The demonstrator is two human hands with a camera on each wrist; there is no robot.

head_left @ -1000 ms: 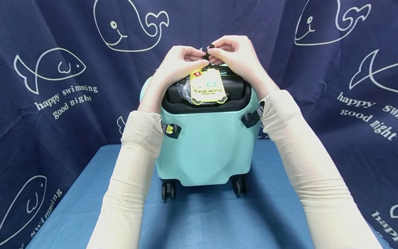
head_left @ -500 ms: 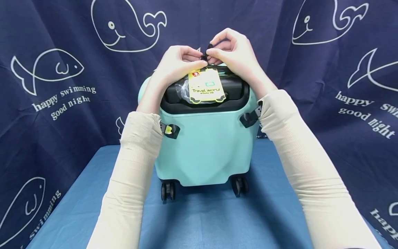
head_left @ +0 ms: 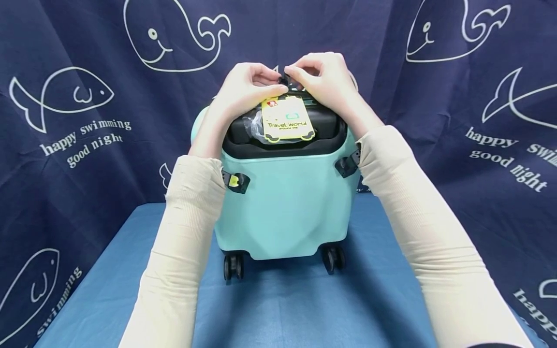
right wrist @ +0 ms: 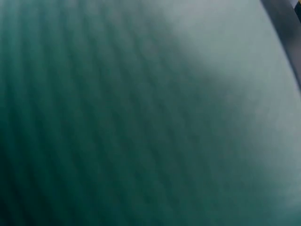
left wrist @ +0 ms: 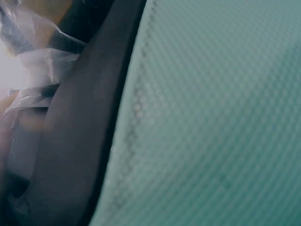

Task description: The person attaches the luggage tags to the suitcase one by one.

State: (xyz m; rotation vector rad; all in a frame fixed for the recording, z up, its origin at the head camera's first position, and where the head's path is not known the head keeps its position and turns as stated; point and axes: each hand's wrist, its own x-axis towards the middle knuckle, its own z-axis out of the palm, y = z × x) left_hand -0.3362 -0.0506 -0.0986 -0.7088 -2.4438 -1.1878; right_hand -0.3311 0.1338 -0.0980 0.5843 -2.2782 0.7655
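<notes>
A mint-green wheeled suitcase (head_left: 283, 208) stands upright in the head view. At its top, my left hand (head_left: 245, 92) pinches a small black strap-like piece (head_left: 284, 80) between thumb and fingers. Thumb and forefinger of my right hand (head_left: 328, 79) pinch the same piece from the other side; its exact kind is too small to tell. Below hangs a yellow "Travel World" tag (head_left: 285, 118), with clear plastic wrap (head_left: 256, 126) beside it. The left wrist view holds the suitcase's textured shell (left wrist: 211, 117) and black trim (left wrist: 80, 132). Only blurred green shell (right wrist: 117, 117) fills most of the right wrist view.
Black wheels (head_left: 233, 266) carry the suitcase on a blue cloth-covered table (head_left: 283, 309). Near the wrists, two black fittings (head_left: 238, 183) stick out from the shell. A dark blue curtain (head_left: 87, 174) with whale and fish drawings hangs behind and at both sides.
My right hand rose slightly, then came down and left, closer to my left hand; its fingers now sit lower on the black piece. The left hand keeps its hold. The whole view shifted slightly.
</notes>
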